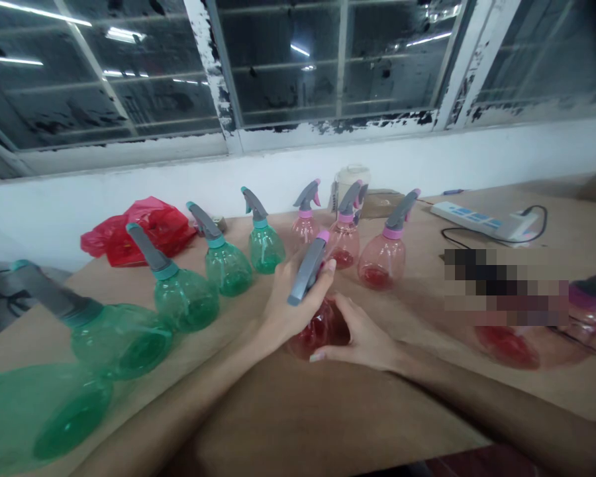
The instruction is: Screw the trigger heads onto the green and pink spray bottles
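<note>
A pink spray bottle (318,334) with a grey trigger head stands between my hands at the middle of the table. My left hand (284,306) is wrapped around its neck, just under the sprayer. Low on the bottle's body, my right hand (370,336) curves its thumb and fingers about the right side. Red liquid shows in the bottle. Just behind are more pink spray bottles, the nearest a pink bottle (383,262) to the right. A line of green spray bottles (186,301) runs along the left, each with green liquid at the bottom.
A red plastic bag (144,232) lies at the back left. A white power strip (481,222) with a black cable is at the back right. Another pink bottle (509,344) stands at far right, beside a pixelated patch. A whitish container (353,177) is by the wall.
</note>
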`<state>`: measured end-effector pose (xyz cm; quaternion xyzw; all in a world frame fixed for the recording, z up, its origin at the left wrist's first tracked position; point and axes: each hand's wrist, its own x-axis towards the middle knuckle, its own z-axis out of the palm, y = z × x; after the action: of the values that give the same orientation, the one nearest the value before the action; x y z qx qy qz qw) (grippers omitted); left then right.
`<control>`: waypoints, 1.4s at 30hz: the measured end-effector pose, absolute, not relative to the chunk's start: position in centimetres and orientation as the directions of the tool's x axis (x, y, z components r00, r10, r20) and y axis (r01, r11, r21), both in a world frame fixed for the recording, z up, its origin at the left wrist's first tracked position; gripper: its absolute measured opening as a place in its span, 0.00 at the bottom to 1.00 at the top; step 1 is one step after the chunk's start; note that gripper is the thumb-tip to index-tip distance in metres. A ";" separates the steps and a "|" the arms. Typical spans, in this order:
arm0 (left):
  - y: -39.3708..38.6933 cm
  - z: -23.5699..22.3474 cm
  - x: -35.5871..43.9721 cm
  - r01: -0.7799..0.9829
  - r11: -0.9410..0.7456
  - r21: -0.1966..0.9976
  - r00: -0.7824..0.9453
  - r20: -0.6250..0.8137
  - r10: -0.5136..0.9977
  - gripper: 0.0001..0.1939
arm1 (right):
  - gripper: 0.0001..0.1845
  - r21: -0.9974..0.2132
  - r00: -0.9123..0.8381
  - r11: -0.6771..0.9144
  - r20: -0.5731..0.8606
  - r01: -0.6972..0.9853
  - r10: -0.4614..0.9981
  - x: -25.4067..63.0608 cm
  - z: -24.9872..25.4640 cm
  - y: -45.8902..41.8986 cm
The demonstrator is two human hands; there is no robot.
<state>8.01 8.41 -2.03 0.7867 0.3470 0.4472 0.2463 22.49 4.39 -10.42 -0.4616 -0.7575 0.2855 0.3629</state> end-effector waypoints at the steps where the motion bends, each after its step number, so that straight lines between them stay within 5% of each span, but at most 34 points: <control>1: 8.4 -2.1 8.0 0.316 -0.635 0.705 0.358 0.531 0.768 0.07 | 0.45 -0.769 -0.311 0.409 0.283 0.492 0.907 22.5 -10.4 4.4; 42: 8.2 -2.3 8.0 0.272 -0.640 0.718 0.367 0.538 0.759 0.09 | 0.45 -0.744 -0.249 0.436 0.358 0.506 0.900 22.7 -10.4 3.4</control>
<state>8.00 8.22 -2.29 0.7824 0.3293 0.4561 0.2672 22.70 3.43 -10.39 -0.4690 -0.7498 0.2495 0.3946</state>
